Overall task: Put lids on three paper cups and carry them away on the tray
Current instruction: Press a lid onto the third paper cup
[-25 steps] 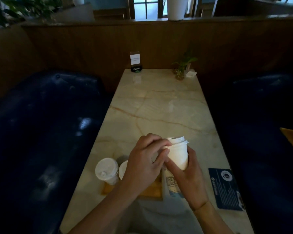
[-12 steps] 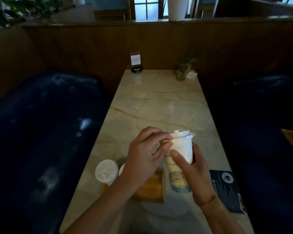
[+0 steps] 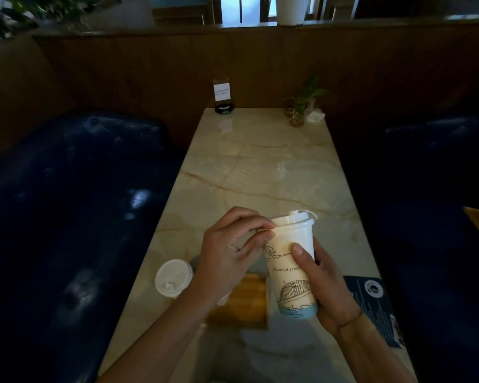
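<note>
My right hand (image 3: pixel 322 283) grips a tall printed paper cup (image 3: pixel 291 275), held upright above the table's near end. A white lid (image 3: pixel 295 219) sits on the cup's rim. My left hand (image 3: pixel 233 250) pinches the lid's left edge with fingertips. A second cup with a white lid (image 3: pixel 173 277) stands on the left end of a wooden tray (image 3: pixel 242 302). Beside it, a bit of another white cup (image 3: pixel 223 299) peeks out under my left forearm, mostly hidden.
The marble table (image 3: pixel 260 175) stretches away between dark blue sofas (image 3: pixel 67 203). A dark card (image 3: pixel 376 305) lies at the near right. At the far end stand a sign holder (image 3: pixel 222 96) and a small plant in a glass (image 3: pixel 300 106).
The cup has been raised and stood more upright in my right hand, showing its printed side. The lid, earlier tilted and loose on the rim, now sits level on it.
</note>
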